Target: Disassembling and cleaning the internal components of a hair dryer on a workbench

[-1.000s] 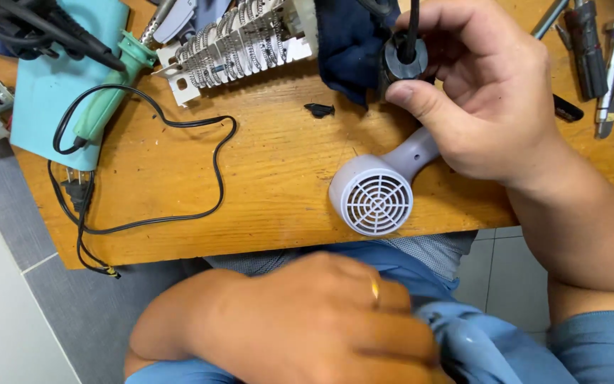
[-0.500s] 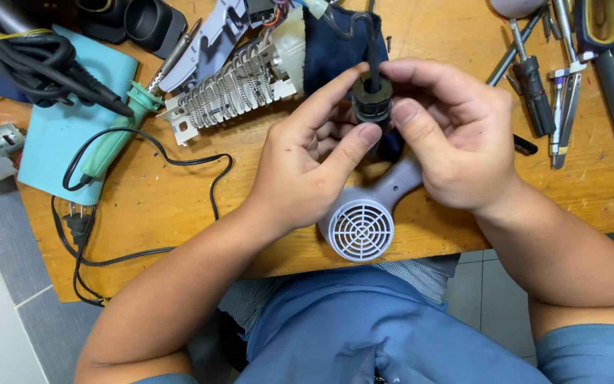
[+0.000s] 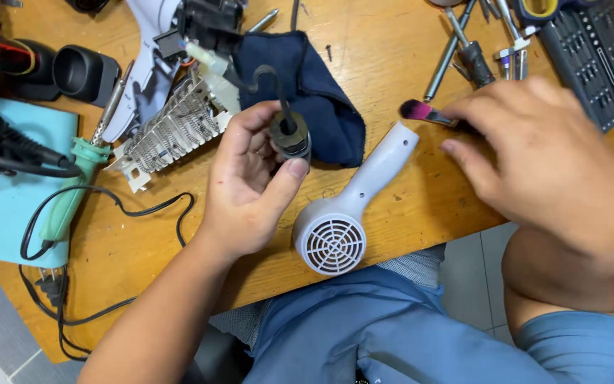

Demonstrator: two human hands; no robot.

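Note:
My left hand holds a small dark round part with a black wire running up from it, pinched between thumb and fingers over the wooden table. My right hand grips a small brush with a pink and dark tip, held to the right of the part. Below and between my hands lies a grey hair dryer shell, its round grille toward me. A dark blue cloth sits behind the part.
A metal heating coil frame lies left of the cloth. A green-handled soldering iron with black cord rests on a light blue mat. Screwdrivers and a bit case are at far right. The table's front edge is near my lap.
My right hand let go of the round part, moved right and now holds the brush. My left hand keeps the part alone. The view shifted down and left.

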